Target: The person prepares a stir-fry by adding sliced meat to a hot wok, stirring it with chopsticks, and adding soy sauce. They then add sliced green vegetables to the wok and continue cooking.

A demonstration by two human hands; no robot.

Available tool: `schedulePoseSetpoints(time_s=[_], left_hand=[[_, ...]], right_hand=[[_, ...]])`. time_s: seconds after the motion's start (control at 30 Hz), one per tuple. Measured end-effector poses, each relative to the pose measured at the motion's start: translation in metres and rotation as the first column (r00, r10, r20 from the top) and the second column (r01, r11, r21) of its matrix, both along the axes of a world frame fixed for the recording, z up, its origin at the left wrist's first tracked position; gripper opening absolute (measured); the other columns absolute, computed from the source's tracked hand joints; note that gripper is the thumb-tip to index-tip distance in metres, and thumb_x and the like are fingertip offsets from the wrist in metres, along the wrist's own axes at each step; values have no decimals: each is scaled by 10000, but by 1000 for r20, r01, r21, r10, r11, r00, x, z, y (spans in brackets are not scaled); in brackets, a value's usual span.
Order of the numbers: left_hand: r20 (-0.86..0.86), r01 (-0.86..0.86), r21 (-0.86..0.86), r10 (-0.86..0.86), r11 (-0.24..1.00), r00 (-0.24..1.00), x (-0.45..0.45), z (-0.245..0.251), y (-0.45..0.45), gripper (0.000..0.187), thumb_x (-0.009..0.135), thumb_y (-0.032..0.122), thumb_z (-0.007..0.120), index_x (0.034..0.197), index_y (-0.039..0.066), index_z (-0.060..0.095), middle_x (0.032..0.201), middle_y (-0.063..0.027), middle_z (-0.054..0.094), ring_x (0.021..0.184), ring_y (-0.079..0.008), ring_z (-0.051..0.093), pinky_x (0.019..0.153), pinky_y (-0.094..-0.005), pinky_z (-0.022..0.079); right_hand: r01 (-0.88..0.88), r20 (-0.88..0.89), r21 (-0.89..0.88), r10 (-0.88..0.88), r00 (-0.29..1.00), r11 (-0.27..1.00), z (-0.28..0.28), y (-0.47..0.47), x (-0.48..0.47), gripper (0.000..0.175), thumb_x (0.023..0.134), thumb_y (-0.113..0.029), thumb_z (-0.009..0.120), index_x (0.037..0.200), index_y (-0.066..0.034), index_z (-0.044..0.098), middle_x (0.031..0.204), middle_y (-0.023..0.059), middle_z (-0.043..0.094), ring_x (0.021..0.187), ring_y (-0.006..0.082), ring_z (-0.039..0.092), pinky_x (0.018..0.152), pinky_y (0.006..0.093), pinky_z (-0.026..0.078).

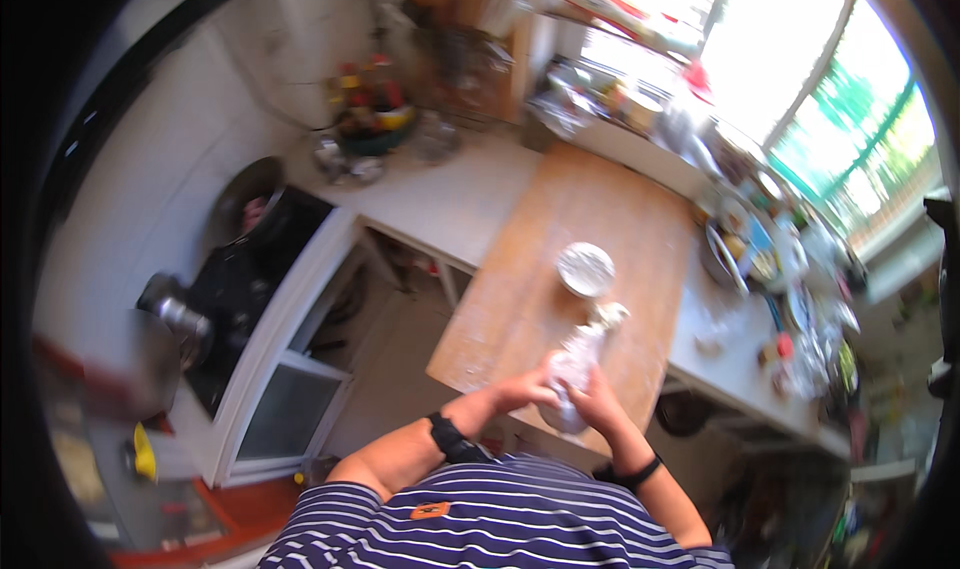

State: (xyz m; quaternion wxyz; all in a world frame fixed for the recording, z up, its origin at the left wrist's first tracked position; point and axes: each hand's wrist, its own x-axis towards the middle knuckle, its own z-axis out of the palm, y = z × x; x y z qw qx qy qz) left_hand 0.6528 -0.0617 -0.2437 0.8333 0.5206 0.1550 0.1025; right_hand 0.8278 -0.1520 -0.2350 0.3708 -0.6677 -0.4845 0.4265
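Both my hands are on a translucent plastic bag (574, 366) with whitish contents, near the close end of a wooden board (510, 299). My left hand (531, 389) grips its left side, and my right hand (598, 402) grips its right side. Blur hides exactly what is inside. Past my fingers, the bag's crumpled end stretches across the board towards a pale, lumpy piece (611, 314), perhaps dough or more plastic. Just beyond that stands a round bowl (586, 270) holding white powder. White dusting marks the wood around my hands.
A black stove (232, 291) with a wok (244, 198) lies to the left, beside a white-framed cabinet door (289, 404). Bottles fill a basket (375, 130) at the back. Bowls and plastic bags crowd the right counter (739, 366) below the window.
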Motion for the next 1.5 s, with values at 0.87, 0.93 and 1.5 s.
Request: schedulePoseSetpoints(time_s=[0.87, 0.93, 1.5], left_hand=[[-451, -839, -18, 745, 544, 492, -301, -14, -45, 473, 965, 260, 591, 1368, 45, 470, 1227, -116, 612, 1074, -175, 605, 908, -326, 504], [-479, -829, -12, 724, 560, 496, -325, -22, -38, 468, 962, 243, 595, 1367, 44, 472, 1212, -123, 622, 1055, -178, 613, 891, -326, 510], [-500, -826, -396, 660, 402, 561, -460, -121, 50, 281, 962, 164, 601, 1201, 17, 592, 902, -41, 655, 819, -131, 592, 738, -289, 491]], right_hand=[[88, 666, -6, -62, 744, 996, -59, 73, 163, 717, 652, -198, 797, 1308, -51, 548, 1279, 221, 557, 1236, 397, 490, 1048, 466, 408], [65, 672, -161, 62, 738, 985, -25, 66, 154, 780, 636, -233, 827, 1324, -10, 534, 1286, 227, 574, 1211, 388, 532, 1033, 440, 437], [-17, -188, 136, 43, 981, 991, 193, 117, -180, 361, 960, -187, 641, 1265, -2, 583, 1188, 107, 657, 1105, 159, 620, 938, 305, 507]])
